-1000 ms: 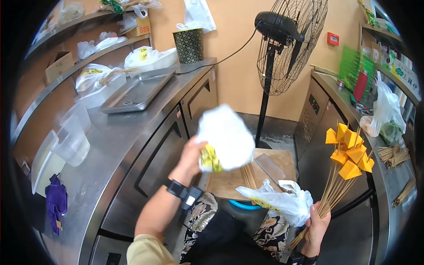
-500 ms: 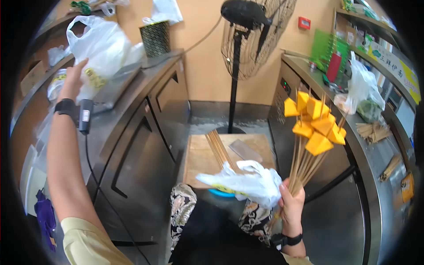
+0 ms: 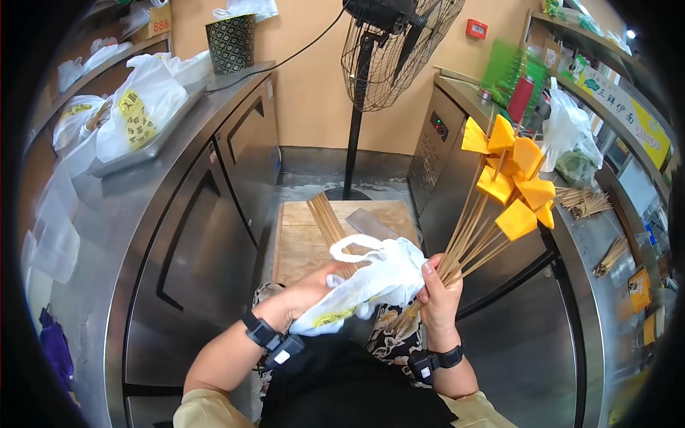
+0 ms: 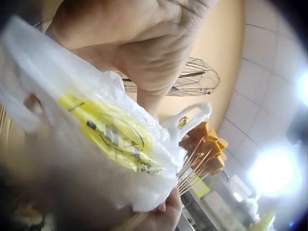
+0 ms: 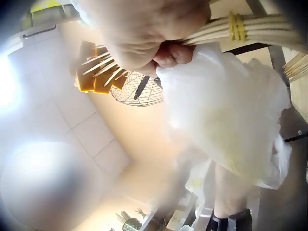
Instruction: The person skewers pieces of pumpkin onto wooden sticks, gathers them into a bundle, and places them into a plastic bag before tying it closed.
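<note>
In the head view my right hand (image 3: 441, 299) grips a bundle of thin wooden skewers (image 3: 467, 242), tips up, with several orange chunks (image 3: 528, 192) on them. A crumpled white plastic bag (image 3: 396, 271) hangs against that hand, gathered beside its thumb. My left hand (image 3: 310, 289) holds the bag from the left; the bag hides most of its fingers. In the left wrist view the left palm (image 4: 130, 43) lies beside the bag's yellow print (image 4: 110, 132). A yellow band (image 5: 237, 26) wraps the skewers' lower part below the right hand (image 5: 154, 31) in the right wrist view.
Below, a wooden board (image 3: 296, 239) bears loose skewers (image 3: 327, 221) and a flat metal blade (image 3: 371, 222). A full white bag (image 3: 135, 114) rests in a metal tray on the left counter. More skewers (image 3: 584, 202) lie on the right counter; a fan (image 3: 364, 93) stands behind.
My left hand set the large white bag on the left counter's tray, let it go, and came back to the small bag. My right hand still grips the skewers.
</note>
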The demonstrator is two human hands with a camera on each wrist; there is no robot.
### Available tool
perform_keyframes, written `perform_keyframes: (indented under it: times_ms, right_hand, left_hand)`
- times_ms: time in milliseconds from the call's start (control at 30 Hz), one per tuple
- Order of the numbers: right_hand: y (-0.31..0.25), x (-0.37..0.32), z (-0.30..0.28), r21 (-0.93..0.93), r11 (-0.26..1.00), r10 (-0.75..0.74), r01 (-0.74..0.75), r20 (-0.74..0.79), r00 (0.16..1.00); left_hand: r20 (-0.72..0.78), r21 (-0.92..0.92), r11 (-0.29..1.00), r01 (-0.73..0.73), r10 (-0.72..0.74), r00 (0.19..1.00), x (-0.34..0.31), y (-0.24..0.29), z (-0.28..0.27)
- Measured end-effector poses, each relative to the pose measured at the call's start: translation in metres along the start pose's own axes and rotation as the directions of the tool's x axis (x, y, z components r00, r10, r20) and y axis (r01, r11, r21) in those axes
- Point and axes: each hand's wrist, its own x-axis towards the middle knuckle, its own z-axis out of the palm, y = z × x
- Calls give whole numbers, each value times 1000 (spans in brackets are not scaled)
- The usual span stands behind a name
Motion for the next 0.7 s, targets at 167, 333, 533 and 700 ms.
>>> perform_keyframes:
  times_ms: [167,333,533,700]
  right_hand:
    - [-7,4,0,-75,991,-112,109,-33,993]
    - [-10,2,9,-70,990,-120,125,74,990]
    - [12,-9,51,-23,995,101,-99,205,973]
    - [36,-8,45,-202,956,252,-213,190,949]
  left_hand:
    - [-494,606,793,-71,444,748,-15,17,1]
    - [-147,987,163,1,885,443,-29,46,8]
    - [-188,940,304,-152,837,513,-24,38,31]
    - [-490,440,775,-455,631,602,-22,39,29]
